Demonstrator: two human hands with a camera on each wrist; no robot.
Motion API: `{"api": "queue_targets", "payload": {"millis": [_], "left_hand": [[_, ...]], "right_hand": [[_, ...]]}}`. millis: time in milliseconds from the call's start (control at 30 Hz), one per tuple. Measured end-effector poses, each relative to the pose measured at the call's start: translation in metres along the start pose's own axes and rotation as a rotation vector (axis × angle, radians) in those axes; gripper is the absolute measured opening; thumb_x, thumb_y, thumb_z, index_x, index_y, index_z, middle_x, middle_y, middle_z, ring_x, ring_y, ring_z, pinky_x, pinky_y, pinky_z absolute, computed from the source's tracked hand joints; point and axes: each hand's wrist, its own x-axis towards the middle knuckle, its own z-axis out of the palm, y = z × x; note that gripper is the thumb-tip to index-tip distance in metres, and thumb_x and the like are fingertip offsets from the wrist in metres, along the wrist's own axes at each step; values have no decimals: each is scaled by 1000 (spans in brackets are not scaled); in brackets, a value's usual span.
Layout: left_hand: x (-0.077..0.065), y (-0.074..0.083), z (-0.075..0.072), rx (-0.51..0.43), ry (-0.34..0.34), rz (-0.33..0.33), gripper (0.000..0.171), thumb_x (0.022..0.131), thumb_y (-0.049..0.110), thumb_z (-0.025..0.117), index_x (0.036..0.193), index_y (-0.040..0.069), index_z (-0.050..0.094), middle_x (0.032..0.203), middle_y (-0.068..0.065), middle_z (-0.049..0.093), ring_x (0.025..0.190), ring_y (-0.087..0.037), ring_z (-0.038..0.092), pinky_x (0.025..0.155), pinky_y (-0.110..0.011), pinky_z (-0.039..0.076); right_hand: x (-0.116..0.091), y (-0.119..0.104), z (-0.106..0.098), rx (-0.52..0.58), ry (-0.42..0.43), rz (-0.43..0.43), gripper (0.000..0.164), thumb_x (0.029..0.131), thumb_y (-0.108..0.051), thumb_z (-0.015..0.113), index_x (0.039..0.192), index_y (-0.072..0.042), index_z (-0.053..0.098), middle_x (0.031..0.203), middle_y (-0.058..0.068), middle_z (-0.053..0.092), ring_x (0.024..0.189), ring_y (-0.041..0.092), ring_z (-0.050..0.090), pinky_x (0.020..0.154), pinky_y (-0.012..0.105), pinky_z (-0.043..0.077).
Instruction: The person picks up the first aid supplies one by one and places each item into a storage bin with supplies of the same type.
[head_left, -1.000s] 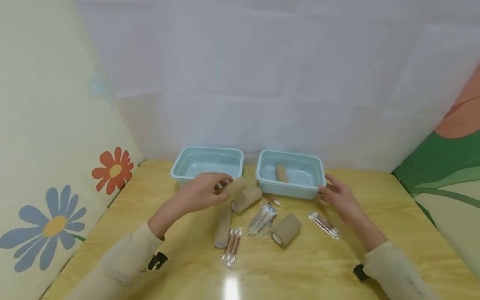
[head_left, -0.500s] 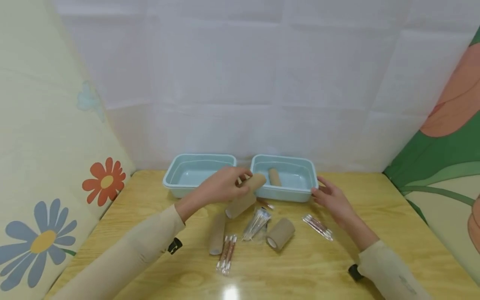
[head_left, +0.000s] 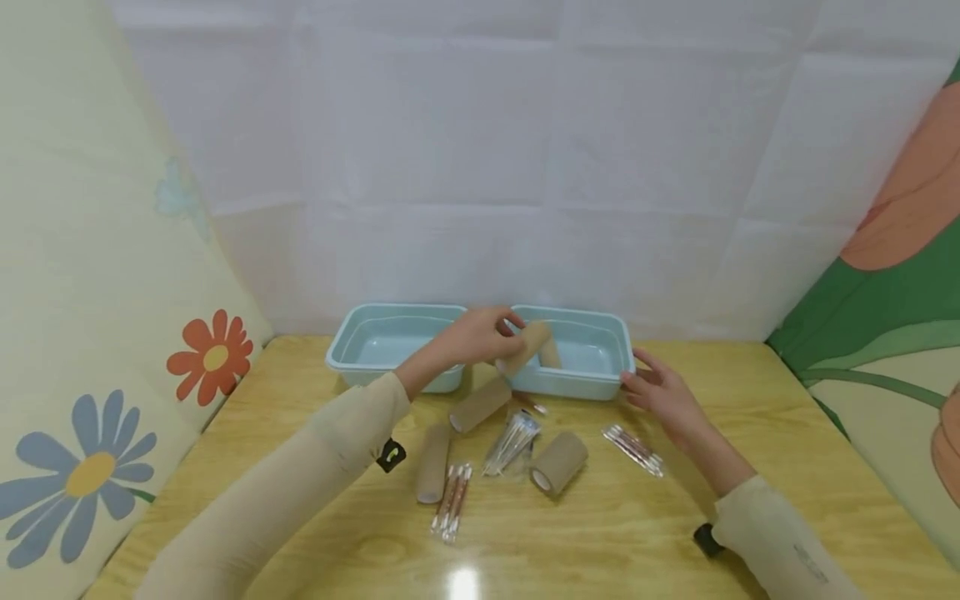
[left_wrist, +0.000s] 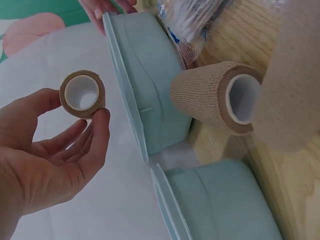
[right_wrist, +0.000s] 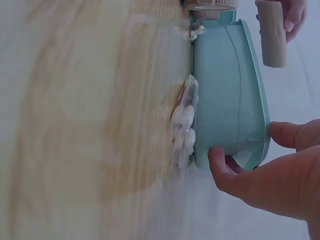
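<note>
My left hand pinches a narrow tan roll of cohesive bandage between thumb and fingertips, raised at the left side of the right blue plastic bin. In the left wrist view that roll faces end-on, showing a white core. Another tan roll lies inside this bin, partly covered by the held one. At the bin's right front corner, my right hand grips the rim and wall; the right wrist view shows the thumb and fingers on either side of that corner.
A second blue bin stands to the left. Before the bins lie more bandage rolls, a thick one and a long one. Packs of cotton swabs and a clear bag of white swabs lie around them.
My left hand has carried the bandage roll rightward, from in front of the gap between the bins to the right bin's left side. My right hand stays at that bin's corner.
</note>
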Motion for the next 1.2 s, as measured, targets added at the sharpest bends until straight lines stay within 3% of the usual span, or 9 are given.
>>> {"api": "queue_targets", "payload": {"millis": [333, 467, 667, 867, 1033, 1200], "left_hand": [[26, -2, 7, -159, 118, -219, 50, 95, 24, 71, 134, -4, 58, 121, -24, 59, 85, -31, 69, 65, -37, 60], [35, -3, 10, -175, 153, -253, 51, 94, 20, 73, 134, -6, 55, 113, -24, 60, 84, -31, 69, 61, -32, 59], [38, -5, 12, -186, 167, -276, 50, 93, 11, 71, 136, -7, 52, 101, -27, 66, 69, -28, 69, 61, -33, 60], [36, -4, 11, -99, 162, -247, 44, 95, 14, 69, 133, -6, 57, 99, -24, 69, 66, -27, 71, 59, -31, 59], [31, -3, 10, -10, 174, -167, 37, 97, 17, 67, 126, -5, 63, 103, -18, 69, 66, -24, 70, 60, -29, 58], [22, -1, 7, 96, 176, -71, 31, 98, 18, 62, 120, -4, 67, 110, -17, 70, 83, -24, 70, 72, -31, 56]], "right_hand": [[2, 1, 3, -8, -13, -5, 68, 106, -16, 56, 161, 0, 19, 149, 38, 36, 131, 47, 47, 103, 50, 44], [2, 1, 4, -11, -9, -6, 68, 106, -17, 56, 161, -1, 20, 149, 37, 37, 131, 46, 47, 103, 50, 44], [4, 0, 8, -14, -21, 1, 69, 106, -18, 57, 161, -1, 20, 148, 37, 38, 130, 45, 49, 103, 50, 44], [8, 0, 10, -10, -22, 3, 66, 106, -15, 56, 161, 0, 21, 147, 37, 39, 128, 43, 51, 103, 49, 45], [10, 0, 10, -8, -26, -1, 66, 106, -14, 55, 161, 0, 20, 148, 37, 38, 128, 44, 50, 102, 48, 46], [13, 1, 9, -7, -27, -2, 66, 106, -13, 54, 161, 1, 20, 147, 38, 38, 127, 44, 51, 101, 47, 47]]}}
